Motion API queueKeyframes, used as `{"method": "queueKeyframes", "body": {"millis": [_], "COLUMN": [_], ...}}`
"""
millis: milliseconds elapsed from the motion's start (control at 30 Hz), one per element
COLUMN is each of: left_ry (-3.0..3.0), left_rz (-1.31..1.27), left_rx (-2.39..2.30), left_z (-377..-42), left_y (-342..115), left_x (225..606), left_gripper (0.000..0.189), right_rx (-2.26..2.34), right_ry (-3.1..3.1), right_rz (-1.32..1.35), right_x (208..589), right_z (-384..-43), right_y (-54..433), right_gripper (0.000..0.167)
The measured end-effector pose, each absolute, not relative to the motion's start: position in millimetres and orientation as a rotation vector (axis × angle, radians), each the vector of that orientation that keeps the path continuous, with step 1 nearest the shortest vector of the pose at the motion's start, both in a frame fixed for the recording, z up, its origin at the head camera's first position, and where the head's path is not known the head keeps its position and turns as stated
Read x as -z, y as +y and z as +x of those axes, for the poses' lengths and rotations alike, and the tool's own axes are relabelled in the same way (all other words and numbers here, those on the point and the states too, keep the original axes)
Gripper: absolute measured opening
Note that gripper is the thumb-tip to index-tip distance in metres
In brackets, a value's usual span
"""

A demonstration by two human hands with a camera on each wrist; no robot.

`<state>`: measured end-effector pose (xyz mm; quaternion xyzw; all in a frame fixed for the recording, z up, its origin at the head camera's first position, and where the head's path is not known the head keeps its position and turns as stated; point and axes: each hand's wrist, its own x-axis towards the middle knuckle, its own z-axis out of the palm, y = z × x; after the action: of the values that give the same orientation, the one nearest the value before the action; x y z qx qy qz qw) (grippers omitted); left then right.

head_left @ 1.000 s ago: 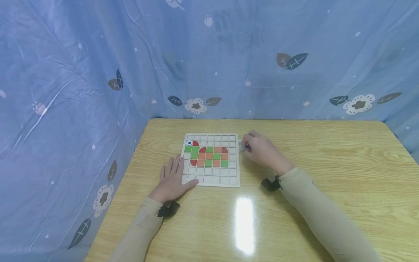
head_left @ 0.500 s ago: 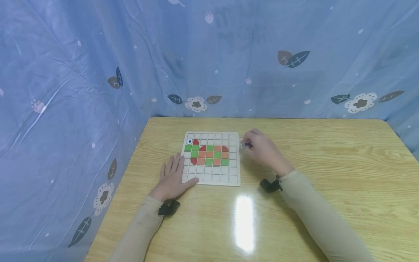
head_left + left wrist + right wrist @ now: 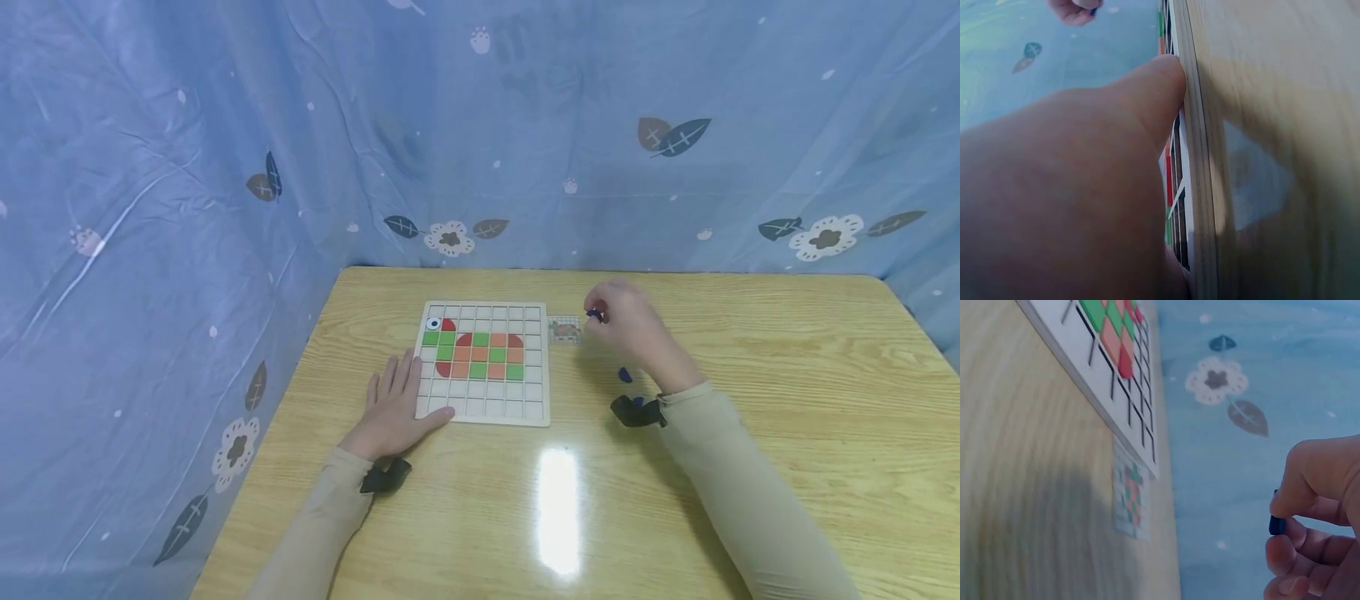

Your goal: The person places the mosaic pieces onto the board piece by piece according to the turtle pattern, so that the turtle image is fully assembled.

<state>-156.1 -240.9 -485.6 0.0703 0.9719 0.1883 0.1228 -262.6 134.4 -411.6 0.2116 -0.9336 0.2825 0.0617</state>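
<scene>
A white grid board (image 3: pixel 495 411) lies on the table with green, orange and red tiles (image 3: pixel 480 357) set in its cells, plus one eye tile (image 3: pixel 433 323). My left hand (image 3: pixel 390 417) rests on the board's near left corner, fingers straight along the left side and thumb over the front edge. Raised above the table to the right of the board, my right hand (image 3: pixel 628 321) pinches a small dark blue tile (image 3: pixel 1277 525) between thumb and fingers. A small picture card (image 3: pixel 564 329) showing a coloured grid pattern lies against the board's right edge.
Two dark blue tiles lie on the table below the right hand: one tile (image 3: pixel 625 375) in plain sight, the other tile (image 3: pixel 638 402) partly behind the black wrist camera (image 3: pixel 636 412). A blue patterned curtain (image 3: pixel 525 150) hangs behind and left of the wooden table (image 3: pixel 465 517).
My right hand has moved right and up from over the picture card, still pinching the blue tile, uncovering the card and the tiles on the table. The left hand has stayed put.
</scene>
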Motion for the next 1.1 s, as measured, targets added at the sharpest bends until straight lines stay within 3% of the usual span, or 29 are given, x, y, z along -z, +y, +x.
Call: {"method": "queueKeyframes", "body": {"millis": [500,700,1100], "left_ry": [2.847,2.840,2.848], "left_rz": [0.205,0.205,0.213], "left_rx": [-0.554,-0.543,-0.537], "left_z": [-156,-156,-156], "left_y": [-241,-241,-241], "left_x": [485,486,485], "left_gripper": [0.112,0.113,0.113], "right_rx": [-0.929,-0.982,-0.944], "right_ry": [-2.943,-3.006,-3.057], "right_rz": [0.932,0.938,0.864], "right_x": [439,446,455], "right_z": [-250,-253,-258], "right_y": [75,66,64], "right_gripper": [0.003,0.013,0.013]}}
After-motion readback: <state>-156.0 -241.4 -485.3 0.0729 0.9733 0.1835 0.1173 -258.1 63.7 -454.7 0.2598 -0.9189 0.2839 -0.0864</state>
